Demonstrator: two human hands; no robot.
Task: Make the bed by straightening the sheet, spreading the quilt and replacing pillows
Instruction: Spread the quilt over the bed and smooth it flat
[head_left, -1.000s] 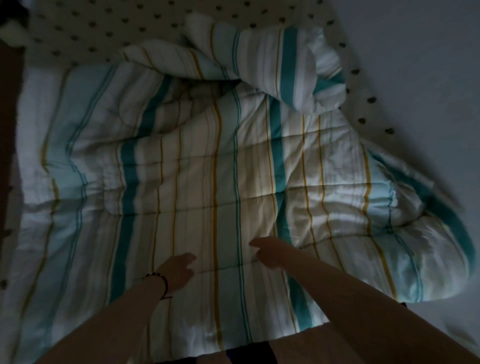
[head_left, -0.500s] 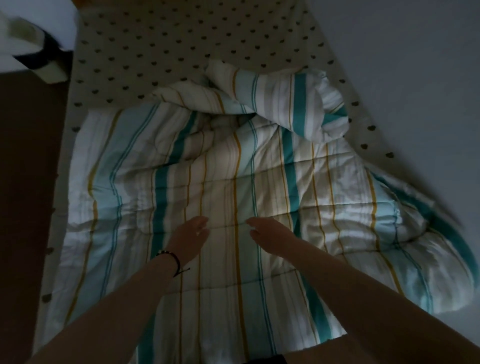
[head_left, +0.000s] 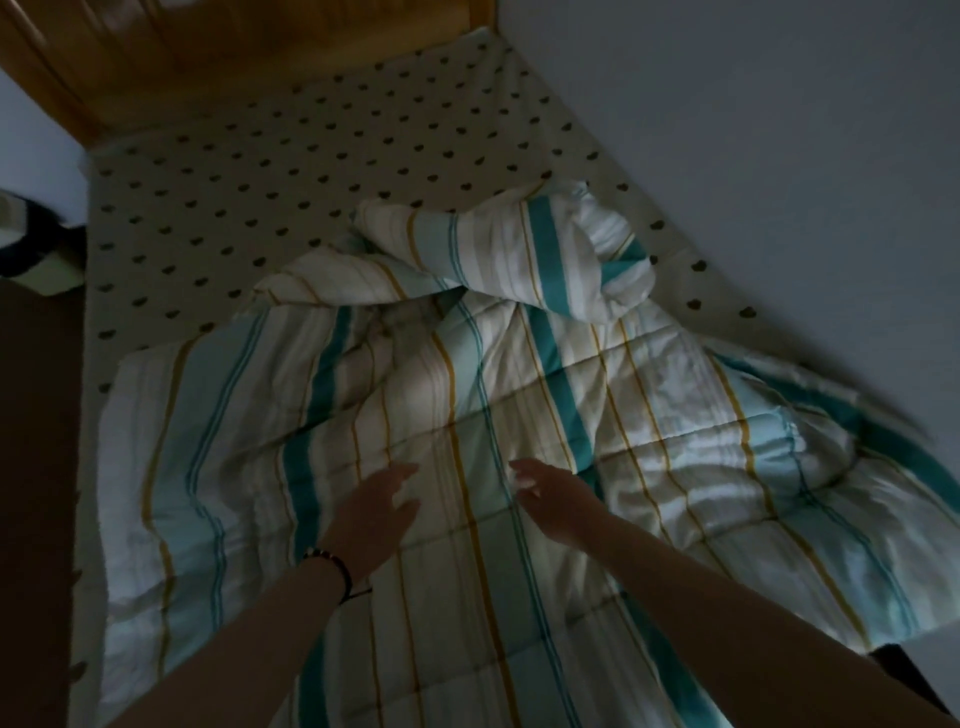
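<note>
A: Where is the quilt (head_left: 467, 415) now?

B: On the bed, over the near half of the sheet (head_left: 249, 171). Its far end is folded back on itself in a bunched roll, and its right side is heaped against the wall (head_left: 779, 130). The half of the sheet beyond the quilt, up to the headboard (head_left: 208, 57), lies bare.

A: How will it handle?

B: I judge it soft, padded and fairly light. It will drape and drag, not slide stiffly, so a pull at one point only stretches a ridge. Best taken at the folded far end, two corners at once, and drawn toward the headboard.

A: Anything in the way?

B: The wall hugs the quilt's right edge, so that heap has little room to spread. Left of the quilt there is dark floor, and something pale with a dark band by the sheet's far left corner; too dim to name. I see no pillows.

A: And the hands?

B: Both are over the middle of the quilt, short of the roll. The left hand (head_left: 371, 512) is flat with fingers spread, a bracelet (head_left: 332, 564) at the wrist. The right hand (head_left: 550, 501) is loosely spread too. Neither grips cloth; whether they touch it I cannot tell.
</note>
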